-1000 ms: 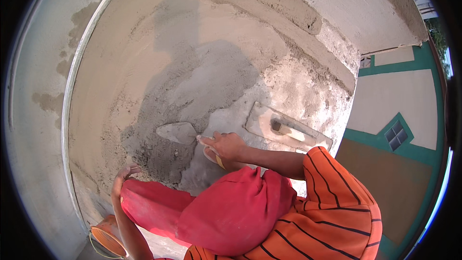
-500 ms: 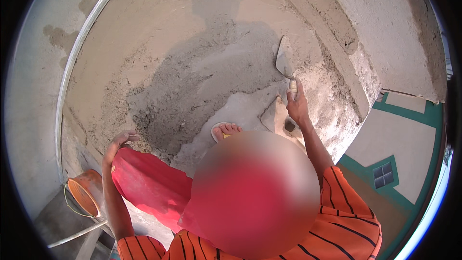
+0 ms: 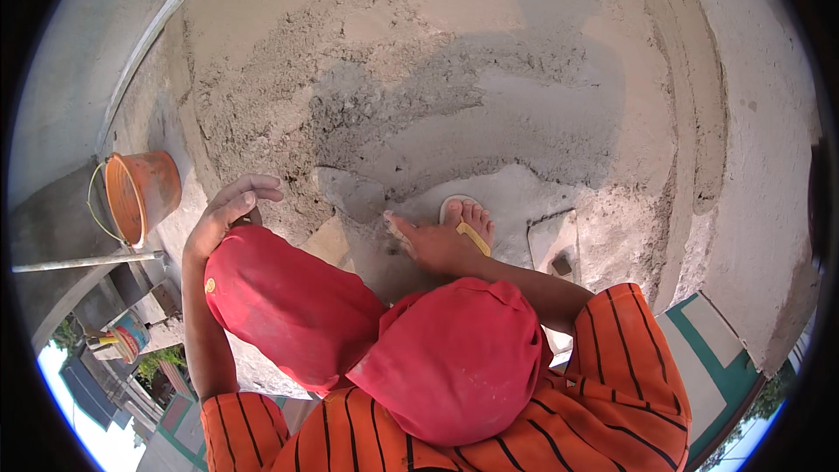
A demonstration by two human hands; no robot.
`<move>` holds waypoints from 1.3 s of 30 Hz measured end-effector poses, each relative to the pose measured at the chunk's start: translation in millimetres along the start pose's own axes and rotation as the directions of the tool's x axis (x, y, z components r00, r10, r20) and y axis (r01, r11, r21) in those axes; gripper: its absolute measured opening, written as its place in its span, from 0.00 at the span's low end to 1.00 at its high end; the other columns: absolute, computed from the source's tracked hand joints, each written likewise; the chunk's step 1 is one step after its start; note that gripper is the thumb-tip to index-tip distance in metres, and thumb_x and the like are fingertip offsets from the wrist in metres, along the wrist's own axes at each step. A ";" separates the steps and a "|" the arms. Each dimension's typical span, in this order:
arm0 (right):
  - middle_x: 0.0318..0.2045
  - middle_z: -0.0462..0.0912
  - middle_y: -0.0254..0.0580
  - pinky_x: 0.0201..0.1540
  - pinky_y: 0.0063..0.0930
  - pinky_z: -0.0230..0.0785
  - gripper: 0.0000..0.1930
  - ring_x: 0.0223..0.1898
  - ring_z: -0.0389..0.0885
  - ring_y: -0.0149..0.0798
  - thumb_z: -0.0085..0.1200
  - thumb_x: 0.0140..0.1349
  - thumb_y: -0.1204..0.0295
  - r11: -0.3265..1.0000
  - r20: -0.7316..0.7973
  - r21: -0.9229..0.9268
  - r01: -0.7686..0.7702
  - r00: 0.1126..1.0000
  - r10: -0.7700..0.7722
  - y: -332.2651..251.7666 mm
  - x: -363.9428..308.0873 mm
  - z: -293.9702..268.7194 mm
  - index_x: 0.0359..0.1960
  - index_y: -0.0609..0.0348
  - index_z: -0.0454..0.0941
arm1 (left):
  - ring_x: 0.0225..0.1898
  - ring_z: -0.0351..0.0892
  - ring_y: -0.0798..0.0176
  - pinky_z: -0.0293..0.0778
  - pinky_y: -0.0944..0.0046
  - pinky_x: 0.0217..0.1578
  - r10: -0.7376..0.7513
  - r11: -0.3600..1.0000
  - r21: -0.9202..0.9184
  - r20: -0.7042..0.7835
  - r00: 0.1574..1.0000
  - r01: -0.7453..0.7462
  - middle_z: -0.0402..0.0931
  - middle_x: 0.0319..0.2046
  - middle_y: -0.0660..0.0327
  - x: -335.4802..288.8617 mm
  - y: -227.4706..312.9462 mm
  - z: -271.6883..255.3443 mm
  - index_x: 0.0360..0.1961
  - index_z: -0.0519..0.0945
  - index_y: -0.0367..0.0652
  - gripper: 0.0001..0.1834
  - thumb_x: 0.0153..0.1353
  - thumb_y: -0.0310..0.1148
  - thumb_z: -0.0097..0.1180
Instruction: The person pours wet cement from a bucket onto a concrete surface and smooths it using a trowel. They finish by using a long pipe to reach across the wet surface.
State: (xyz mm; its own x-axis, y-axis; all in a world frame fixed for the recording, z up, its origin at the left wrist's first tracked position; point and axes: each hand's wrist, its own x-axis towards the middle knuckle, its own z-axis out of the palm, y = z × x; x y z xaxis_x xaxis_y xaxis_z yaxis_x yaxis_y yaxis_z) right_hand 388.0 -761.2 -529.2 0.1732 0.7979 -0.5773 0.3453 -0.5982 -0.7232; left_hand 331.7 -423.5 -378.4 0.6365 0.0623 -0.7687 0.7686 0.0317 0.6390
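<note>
My right hand (image 3: 437, 246) is closed round the handle of a pointed trowel, mostly hidden by the fingers. The trowel's grey blade (image 3: 351, 194) lies low against the wet mortar (image 3: 411, 114), left of my sandalled foot (image 3: 469, 217). My left hand (image 3: 234, 208) hangs over my red-clad left knee (image 3: 284, 306), fingers stretched out and holding nothing that shows. The mortar is rough and crumbly in the middle and left, smoother toward the far side and right.
An orange bucket (image 3: 159, 188) with a thin handle lies tipped at the left. Right of my foot is a flat float (image 3: 559, 232) with a dark block on it. A pale pole (image 3: 87, 262) juts in at the left; walls stand on both sides.
My right hand has swung the trowel from the right side across to the left of my foot. The view has turned leftward. My left hand stays at the knee.
</note>
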 end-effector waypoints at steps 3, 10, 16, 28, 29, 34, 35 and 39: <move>0.41 0.80 0.58 0.44 0.54 0.71 0.32 0.39 0.81 0.61 0.44 0.66 0.67 0.998 0.167 -0.063 0.025 0.986 -0.014 -2.5 15.0 4.8 0.72 0.33 0.51 | 0.27 0.71 0.74 0.68 0.72 0.32 0.001 0.988 -0.156 -0.052 0.999 -0.009 0.78 0.48 0.55 -44.2 -9.9 11.9 0.59 0.72 0.36 0.31 0.63 0.49 0.56; 0.43 0.77 0.56 0.45 0.53 0.74 0.36 0.41 0.81 0.62 0.50 0.62 0.69 0.927 0.047 -0.375 0.004 0.999 0.015 19.6 14.0 -65.4 0.71 0.27 0.52 | 0.24 0.69 0.77 0.65 0.74 0.27 0.138 0.924 -0.335 -0.151 0.979 -0.182 0.77 0.47 0.56 -128.6 -47.5 33.4 0.60 0.68 0.30 0.34 0.62 0.46 0.60; 0.39 0.78 0.58 0.40 0.51 0.73 0.36 0.37 0.81 0.59 0.52 0.61 0.72 0.904 -0.509 -0.421 -0.074 0.844 -0.168 60.6 16.1 -129.7 0.71 0.38 0.53 | 0.25 0.69 0.75 0.66 0.73 0.28 0.193 0.898 -0.372 -0.144 0.970 -0.234 0.77 0.46 0.58 -159.4 -69.8 34.9 0.58 0.70 0.30 0.31 0.61 0.43 0.60; 0.43 0.79 0.59 0.39 0.43 0.73 0.32 0.36 0.82 0.52 0.48 0.67 0.62 0.997 -0.283 -0.043 -0.064 0.958 0.049 -25.5 102.8 -2.2 0.69 0.58 0.52 | 0.40 0.79 0.60 0.72 0.61 0.46 0.353 0.906 -0.260 0.032 0.935 -0.334 0.76 0.52 0.50 -184.3 -116.9 13.7 0.56 0.73 0.29 0.34 0.59 0.48 0.61; 0.43 0.79 0.64 0.45 0.48 0.72 0.32 0.40 0.82 0.60 0.48 0.67 0.61 0.993 -0.218 -0.110 0.031 0.974 -0.054 -37.3 110.7 15.5 0.68 0.57 0.52 | 0.41 0.79 0.58 0.72 0.59 0.46 0.372 0.910 -0.247 0.127 0.919 -0.334 0.75 0.53 0.49 -185.8 -123.6 9.2 0.58 0.71 0.27 0.32 0.61 0.43 0.59; 0.41 0.79 0.71 0.51 0.57 0.67 0.31 0.46 0.76 0.72 0.49 0.65 0.63 0.969 0.132 -0.184 0.164 0.981 -0.141 -95.2 132.5 68.1 0.67 0.56 0.52 | 0.35 0.78 0.62 0.73 0.65 0.39 0.530 0.832 -0.266 0.124 0.839 -0.486 0.75 0.54 0.47 -210.5 -141.6 22.2 0.60 0.69 0.26 0.29 0.64 0.35 0.58; 0.41 0.80 0.71 0.51 0.57 0.66 0.31 0.47 0.76 0.72 0.49 0.65 0.64 0.964 0.163 -0.204 0.172 0.977 -0.140 -103.9 130.8 69.0 0.67 0.56 0.51 | 0.35 0.78 0.62 0.73 0.66 0.38 0.571 0.810 -0.240 0.112 0.814 -0.535 0.74 0.54 0.47 -213.4 -145.1 22.7 0.60 0.69 0.26 0.29 0.64 0.35 0.58; 0.41 0.80 0.70 0.52 0.57 0.67 0.30 0.47 0.77 0.70 0.49 0.65 0.65 0.871 0.269 -0.388 0.301 0.941 -0.205 -105.9 121.8 67.3 0.67 0.55 0.53 | 0.36 0.78 0.61 0.74 0.65 0.37 0.515 0.852 -0.191 0.137 0.846 -0.488 0.74 0.54 0.46 -230.7 -147.2 20.2 0.59 0.69 0.26 0.28 0.64 0.36 0.57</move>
State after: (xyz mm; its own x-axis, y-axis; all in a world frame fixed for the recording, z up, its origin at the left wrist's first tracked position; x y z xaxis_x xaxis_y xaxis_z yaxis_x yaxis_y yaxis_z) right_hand 310.4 -605.7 -548.4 -0.1562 0.8536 -0.4969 0.7111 -0.2519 -0.6564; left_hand 73.0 -462.7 -295.7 0.9432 -0.0673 -0.3252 0.3321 0.1866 0.9246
